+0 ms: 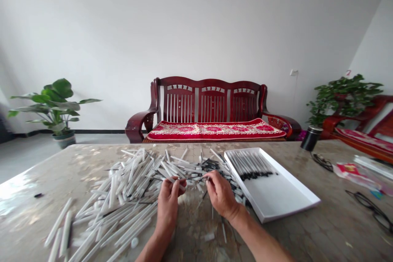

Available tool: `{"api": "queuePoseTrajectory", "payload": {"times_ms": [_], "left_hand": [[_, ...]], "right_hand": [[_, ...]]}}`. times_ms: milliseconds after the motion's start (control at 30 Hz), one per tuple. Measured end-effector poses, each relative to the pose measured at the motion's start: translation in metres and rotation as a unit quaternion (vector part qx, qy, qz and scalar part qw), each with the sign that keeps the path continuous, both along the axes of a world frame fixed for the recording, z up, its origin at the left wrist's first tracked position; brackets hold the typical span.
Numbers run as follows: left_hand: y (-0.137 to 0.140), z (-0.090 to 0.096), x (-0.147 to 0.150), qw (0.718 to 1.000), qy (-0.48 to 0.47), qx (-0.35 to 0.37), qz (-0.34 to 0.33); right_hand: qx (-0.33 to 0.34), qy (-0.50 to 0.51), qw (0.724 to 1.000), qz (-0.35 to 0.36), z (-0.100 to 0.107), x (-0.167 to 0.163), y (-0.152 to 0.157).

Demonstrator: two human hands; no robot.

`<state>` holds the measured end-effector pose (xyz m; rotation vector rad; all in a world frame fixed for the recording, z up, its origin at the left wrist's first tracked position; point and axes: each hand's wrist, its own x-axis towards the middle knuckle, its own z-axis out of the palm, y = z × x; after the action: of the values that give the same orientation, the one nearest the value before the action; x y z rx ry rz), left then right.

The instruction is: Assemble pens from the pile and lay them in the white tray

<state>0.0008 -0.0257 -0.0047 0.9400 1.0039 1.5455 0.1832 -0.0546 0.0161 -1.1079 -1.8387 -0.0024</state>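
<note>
My left hand is closed on a whitish pen barrel, its thumb pressed along the tube. A short way to the right, my right hand pinches a small, thin dark piece between thumb and fingers; its kind is too small to make out. The two hands face each other, apart. Around and behind them lies a loose heap of white pen barrels. Dark pen parts are mixed in behind my right hand. To the right, a shallow white box holds a row of pens with black ends.
Eyeglasses, a plastic packet and a black cylinder are on the table's right side. A small dark piece lies at the left. Beyond the table stands a wooden bench, with a potted plant to its left.
</note>
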Motion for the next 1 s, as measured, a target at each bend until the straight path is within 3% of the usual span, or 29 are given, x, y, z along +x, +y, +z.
{"api": "queuePoseTrajectory", "payload": {"times_ms": [133, 300, 833, 900, 1000], "left_hand": [[0.003, 0.002, 0.001, 0.992, -0.115, -0.058, 0.003], [0.004, 0.006, 0.002, 0.972, -0.210, -0.106, -0.010], [-0.003, 0.021, 0.010, 0.931, -0.309, -0.187, -0.053], [-0.006, 0.022, 0.013, 0.929, -0.308, -0.194, -0.070], [-0.011, 0.020, 0.017, 0.930, -0.293, -0.198, -0.099]], "right_hand": [[-0.093, 0.244, 0.965, 0.019, 0.003, -0.010, -0.003], [-0.128, 0.361, 0.923, 0.029, 0.007, -0.018, -0.006], [-0.174, 0.454, 0.866, 0.112, -0.001, -0.035, -0.010], [-0.177, 0.439, 0.872, 0.126, -0.004, -0.038, -0.009], [-0.149, 0.355, 0.916, 0.116, -0.008, -0.040, -0.008]]}}
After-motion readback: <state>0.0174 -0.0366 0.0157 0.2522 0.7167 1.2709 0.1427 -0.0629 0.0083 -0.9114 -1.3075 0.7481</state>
